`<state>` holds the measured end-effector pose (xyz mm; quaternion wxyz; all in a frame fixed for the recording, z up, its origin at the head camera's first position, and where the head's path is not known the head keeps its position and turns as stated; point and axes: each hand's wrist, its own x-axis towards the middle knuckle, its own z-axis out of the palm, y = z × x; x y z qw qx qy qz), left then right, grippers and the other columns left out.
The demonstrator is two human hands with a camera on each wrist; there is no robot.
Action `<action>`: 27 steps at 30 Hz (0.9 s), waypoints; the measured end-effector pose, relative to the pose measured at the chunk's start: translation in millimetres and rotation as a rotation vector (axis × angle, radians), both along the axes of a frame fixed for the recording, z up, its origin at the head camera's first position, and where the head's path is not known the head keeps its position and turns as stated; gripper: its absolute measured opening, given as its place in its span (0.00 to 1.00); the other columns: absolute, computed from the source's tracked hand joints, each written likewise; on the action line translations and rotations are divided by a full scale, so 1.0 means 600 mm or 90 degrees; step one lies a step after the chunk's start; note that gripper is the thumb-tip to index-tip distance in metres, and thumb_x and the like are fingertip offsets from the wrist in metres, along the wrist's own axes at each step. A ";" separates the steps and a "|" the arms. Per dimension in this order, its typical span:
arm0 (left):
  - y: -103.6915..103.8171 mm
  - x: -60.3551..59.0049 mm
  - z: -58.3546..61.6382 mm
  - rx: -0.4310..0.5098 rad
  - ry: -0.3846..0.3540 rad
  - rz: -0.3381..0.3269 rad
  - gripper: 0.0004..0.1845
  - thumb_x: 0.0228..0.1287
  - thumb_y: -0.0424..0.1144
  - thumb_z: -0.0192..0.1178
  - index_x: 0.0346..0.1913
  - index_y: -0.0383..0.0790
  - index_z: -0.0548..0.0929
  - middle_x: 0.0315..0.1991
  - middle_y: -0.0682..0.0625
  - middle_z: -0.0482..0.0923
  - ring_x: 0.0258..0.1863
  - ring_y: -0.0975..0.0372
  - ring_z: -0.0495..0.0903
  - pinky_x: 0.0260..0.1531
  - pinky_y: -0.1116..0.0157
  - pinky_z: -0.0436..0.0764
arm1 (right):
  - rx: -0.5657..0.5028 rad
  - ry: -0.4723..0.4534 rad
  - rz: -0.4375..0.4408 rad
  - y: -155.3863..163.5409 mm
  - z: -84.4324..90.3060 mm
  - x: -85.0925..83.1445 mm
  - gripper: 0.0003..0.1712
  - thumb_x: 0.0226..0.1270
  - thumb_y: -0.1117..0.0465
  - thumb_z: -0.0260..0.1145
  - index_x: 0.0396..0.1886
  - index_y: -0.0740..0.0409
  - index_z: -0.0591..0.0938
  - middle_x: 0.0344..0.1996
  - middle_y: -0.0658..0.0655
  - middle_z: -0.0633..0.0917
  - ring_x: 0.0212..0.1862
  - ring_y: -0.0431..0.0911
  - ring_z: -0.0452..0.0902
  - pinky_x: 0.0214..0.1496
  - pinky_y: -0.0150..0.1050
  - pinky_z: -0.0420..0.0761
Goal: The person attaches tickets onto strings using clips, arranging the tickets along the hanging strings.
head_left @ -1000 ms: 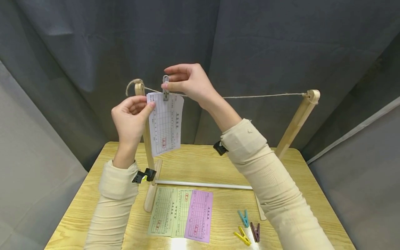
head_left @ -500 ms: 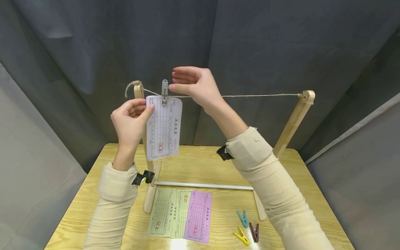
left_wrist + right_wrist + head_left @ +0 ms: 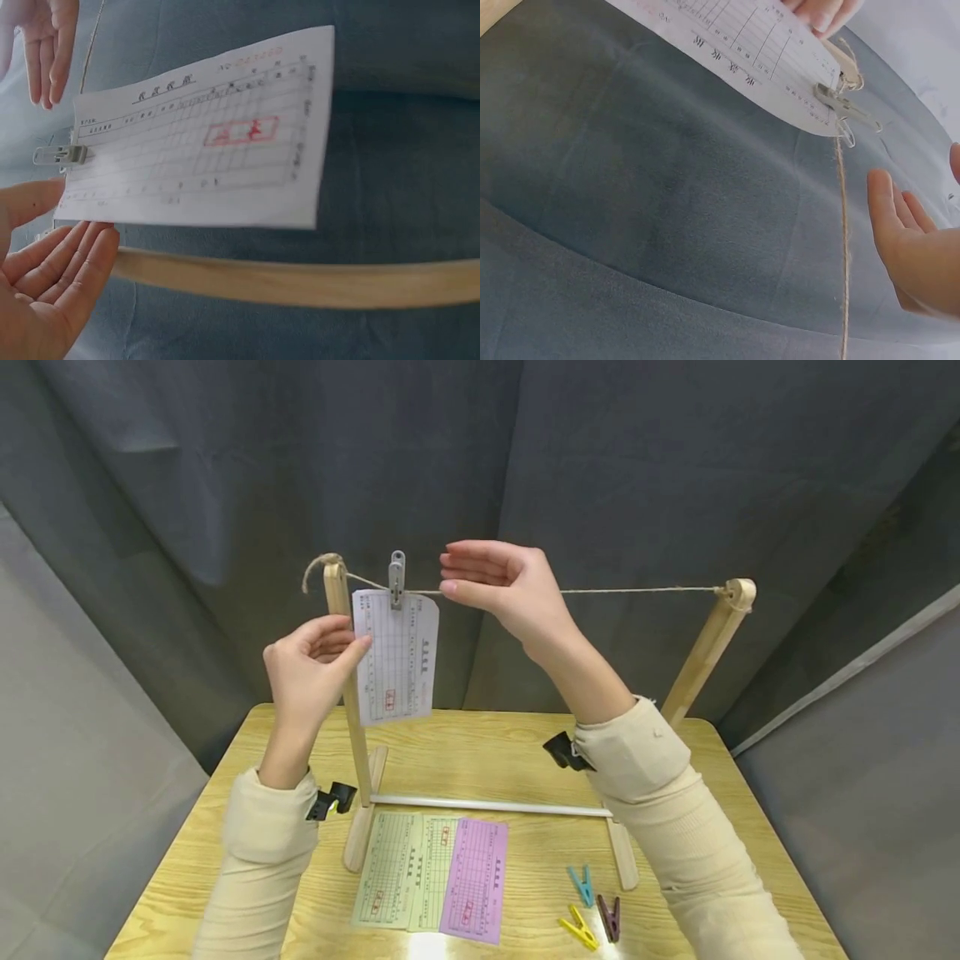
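Observation:
A white printed slip (image 3: pixel 396 660) with a red stamp hangs from the string (image 3: pixel 637 589), held at its top edge by a grey clothespin (image 3: pixel 397 579). My left hand (image 3: pixel 311 664) is at the slip's left edge; in the left wrist view its thumb and fingers (image 3: pixel 82 262) stand apart there, fingertips right at the paper. To the right of the clothespin my right hand (image 3: pixel 510 589) hovers by the string with fingers extended and holds nothing. The right wrist view shows a gap between this hand (image 3: pixel 915 240) and the clothespin (image 3: pixel 847 107).
Wooden posts (image 3: pixel 705 652) carry the string, with a white rod (image 3: pixel 487 806) low between them. Two green slips (image 3: pixel 386 868) and a purple slip (image 3: pixel 475 881) lie overlapping on the table (image 3: pixel 187 877). Blue (image 3: pixel 582 885), yellow (image 3: pixel 579 928) and dark purple clothespins (image 3: pixel 610 918) lie at right.
My right hand has let go of the grey clothespin and moved right. My left hand has slid slightly down the slip's edge and loosened. The slip stays clipped on the string.

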<state>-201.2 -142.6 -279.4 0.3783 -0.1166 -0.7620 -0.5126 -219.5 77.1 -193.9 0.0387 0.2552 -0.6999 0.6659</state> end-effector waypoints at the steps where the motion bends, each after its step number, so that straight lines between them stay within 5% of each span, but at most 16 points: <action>1: -0.001 0.002 -0.002 -0.006 -0.003 -0.001 0.13 0.46 0.29 0.69 0.37 0.26 0.82 0.29 0.38 0.82 0.24 0.78 0.77 0.29 0.79 0.76 | 0.002 0.000 0.002 0.003 -0.002 0.003 0.23 0.53 0.72 0.66 0.52 0.68 0.76 0.47 0.61 0.81 0.47 0.47 0.78 0.51 0.38 0.75; 13: -0.019 0.023 -0.037 -0.037 -0.001 -0.043 0.13 0.44 0.25 0.69 0.36 0.24 0.82 0.29 0.38 0.82 0.25 0.77 0.77 0.28 0.79 0.76 | 0.027 0.013 0.016 0.043 -0.027 0.032 0.22 0.55 0.73 0.64 0.51 0.72 0.75 0.46 0.62 0.81 0.45 0.45 0.79 0.50 0.39 0.76; 27: -0.027 0.060 -0.078 -0.028 -0.032 -0.116 0.14 0.45 0.22 0.67 0.39 0.25 0.81 0.30 0.38 0.82 0.28 0.73 0.79 0.29 0.77 0.77 | 0.086 -0.008 0.020 0.099 -0.095 0.048 0.23 0.54 0.73 0.64 0.52 0.71 0.75 0.46 0.63 0.81 0.46 0.45 0.79 0.47 0.38 0.77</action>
